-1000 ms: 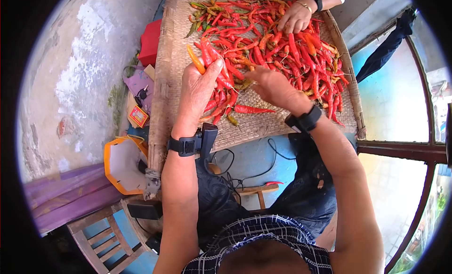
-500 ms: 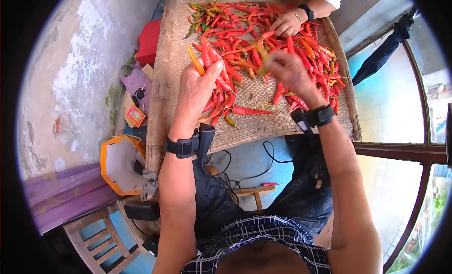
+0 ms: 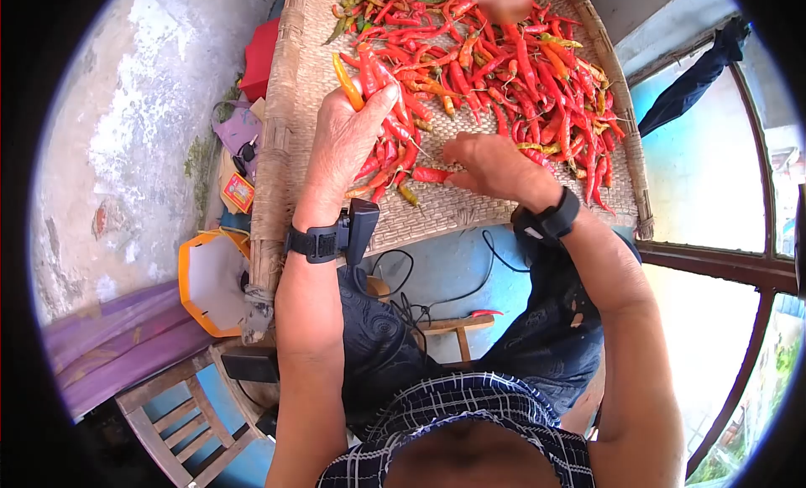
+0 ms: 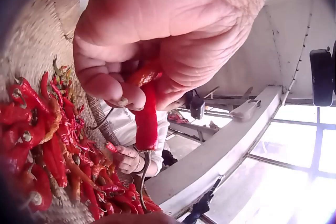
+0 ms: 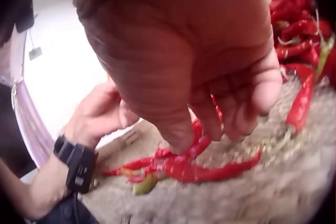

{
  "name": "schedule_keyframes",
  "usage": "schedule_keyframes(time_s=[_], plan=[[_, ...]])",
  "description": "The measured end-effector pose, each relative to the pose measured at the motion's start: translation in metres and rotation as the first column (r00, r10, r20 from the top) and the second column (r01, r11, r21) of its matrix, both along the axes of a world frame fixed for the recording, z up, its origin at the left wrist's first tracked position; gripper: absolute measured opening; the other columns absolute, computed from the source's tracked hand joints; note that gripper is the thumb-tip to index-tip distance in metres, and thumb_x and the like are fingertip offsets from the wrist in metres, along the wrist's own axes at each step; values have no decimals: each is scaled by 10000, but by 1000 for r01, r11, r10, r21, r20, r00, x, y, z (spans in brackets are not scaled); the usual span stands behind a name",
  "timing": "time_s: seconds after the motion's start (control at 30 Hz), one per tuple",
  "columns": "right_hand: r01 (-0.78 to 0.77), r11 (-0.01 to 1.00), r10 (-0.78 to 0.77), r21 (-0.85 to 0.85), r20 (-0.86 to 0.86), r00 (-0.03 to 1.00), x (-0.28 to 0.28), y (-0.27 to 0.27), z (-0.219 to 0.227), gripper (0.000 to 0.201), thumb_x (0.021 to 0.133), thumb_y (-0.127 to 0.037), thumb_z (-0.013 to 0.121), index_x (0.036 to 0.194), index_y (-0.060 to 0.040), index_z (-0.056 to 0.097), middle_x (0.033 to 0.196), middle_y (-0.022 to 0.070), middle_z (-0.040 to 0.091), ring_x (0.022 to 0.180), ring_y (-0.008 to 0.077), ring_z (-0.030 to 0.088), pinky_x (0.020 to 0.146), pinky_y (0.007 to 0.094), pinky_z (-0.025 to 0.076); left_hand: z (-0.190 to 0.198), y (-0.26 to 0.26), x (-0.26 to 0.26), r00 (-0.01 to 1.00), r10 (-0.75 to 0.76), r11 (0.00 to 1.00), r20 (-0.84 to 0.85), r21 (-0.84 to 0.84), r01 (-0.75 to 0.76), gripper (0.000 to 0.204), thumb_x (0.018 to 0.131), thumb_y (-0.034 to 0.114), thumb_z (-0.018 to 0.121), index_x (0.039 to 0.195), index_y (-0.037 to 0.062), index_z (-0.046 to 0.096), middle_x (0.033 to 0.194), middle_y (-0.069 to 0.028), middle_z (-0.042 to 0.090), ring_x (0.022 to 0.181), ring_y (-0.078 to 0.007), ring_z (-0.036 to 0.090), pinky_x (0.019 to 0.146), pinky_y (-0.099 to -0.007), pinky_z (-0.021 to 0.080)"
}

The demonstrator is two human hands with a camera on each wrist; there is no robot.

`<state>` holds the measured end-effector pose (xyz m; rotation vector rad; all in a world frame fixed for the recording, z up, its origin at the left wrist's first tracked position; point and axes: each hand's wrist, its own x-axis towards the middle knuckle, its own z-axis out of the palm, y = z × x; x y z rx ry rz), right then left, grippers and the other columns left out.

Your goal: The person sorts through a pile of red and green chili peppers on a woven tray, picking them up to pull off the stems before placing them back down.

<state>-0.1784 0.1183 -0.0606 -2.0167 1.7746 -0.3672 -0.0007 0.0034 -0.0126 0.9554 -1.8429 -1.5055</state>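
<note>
In the head view my left hand [image 3: 342,148] grips a bunch of red peppers and an orange-yellow pepper [image 3: 348,82]. The left wrist view shows its fingers [image 4: 102,85] curled round a red pepper [image 4: 147,124], stem hanging down. My right hand [image 3: 502,165] is low over the woven tray [image 3: 470,209], beside the right end of a lone red pepper [image 3: 430,175]. Seen from the right wrist, that hand [image 5: 184,61] has loosely bent fingers above this pepper [image 5: 210,171]; contact with it cannot be told.
A wide pile of red peppers [image 3: 537,85] covers the tray's far and right parts. Another person's hand [image 3: 506,0] is at the far edge. Left of the tray are a red box [image 3: 260,60] and an orange-rimmed container [image 3: 214,282]; a window is on the right.
My right hand has moved back toward the tray's near side and no longer shows the yellowish peppers it carried half a second ago. My left hand keeps its bunch.
</note>
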Motion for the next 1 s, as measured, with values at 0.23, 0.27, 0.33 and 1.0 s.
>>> schedule_keyframes(time_s=[0.23,0.27,0.33,1.0], plan=[[-78,995,81,63,-49,995,-3,-7,1,148,770,-135,612,842,-14,569,785,171,596,753,353,593,655,430,466,-2,-2,-1,996,-19,999,-87,25,21,224,878,221,562,809,13,605,697,-17,608,622,-75,556,563,-239,450],[-79,995,82,63,-52,995,-10,-8,3,148,770,-135,612,842,-14,569,785,171,596,753,353,593,655,430,466,0,-2,-1,998,-6,1000,-66,27,8,220,877,222,564,810,16,604,696,-15,606,623,-74,555,560,-238,449],[-19,996,36,-92,188,981,-32,-11,9,135,770,-154,611,836,-37,614,705,182,602,717,354,605,623,426,474,0,-3,0,999,12,1000,-49,29,-11,216,876,222,566,812,19,603,694,-13,605,624,-73,554,558,-238,448],[228,969,-127,-93,607,784,5,-10,28,197,849,-172,616,916,13,607,732,115,625,683,193,602,629,333,476,-2,10,-9,967,-242,940,-76,227,253,162,869,191,580,948,50,568,763,9,564,628,-40,516,527,-187,410]])
